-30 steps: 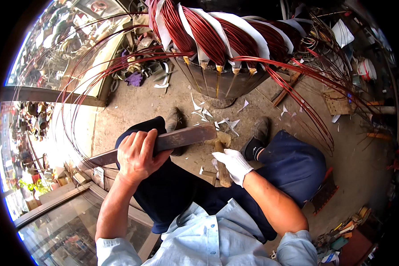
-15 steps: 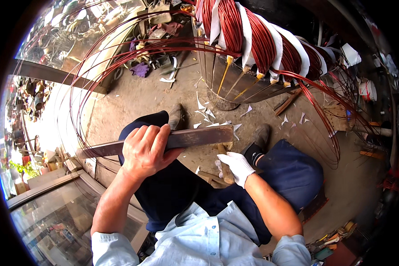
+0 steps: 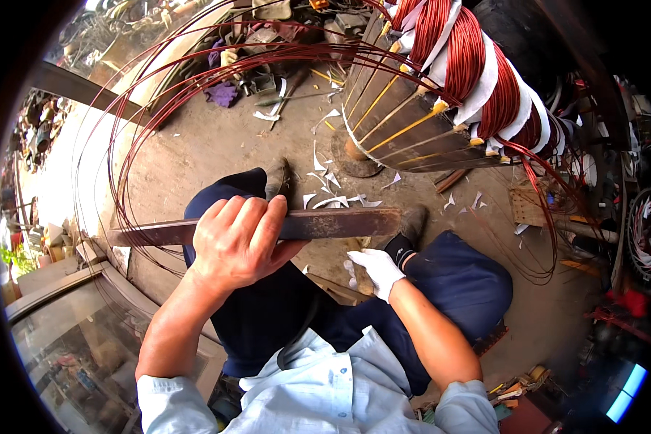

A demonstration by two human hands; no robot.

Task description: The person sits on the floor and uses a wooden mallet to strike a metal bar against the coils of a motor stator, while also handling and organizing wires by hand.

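Observation:
My bare left hand (image 3: 237,239) is closed over a long, dark flat bar (image 3: 340,223), which lies crosswise above my lap. My right hand (image 3: 377,270), in a white glove, is low over the gap between my legs. Its fingers curl round a short wooden handle (image 3: 366,283), mostly hidden beneath the glove. Beyond the bar stands a motor stator core (image 3: 394,119), its slots lined with yellow strips. Red-brown wire coils (image 3: 466,72) wrapped in white insulating sheets (image 3: 489,81) sit on it. Long loops of wire (image 3: 217,76) arch out to the left.
White paper scraps (image 3: 333,201) litter the concrete floor (image 3: 217,152) around my shoes. At the lower left is a framed glass panel (image 3: 87,340). A purple cloth (image 3: 222,94) lies among clutter at the back. More wire loops (image 3: 553,239) hang at the right.
The view has shifted, and the stator appears farther right, turned at a different angle. My left hand still holds the bar. The glove now covers more of the wooden handle.

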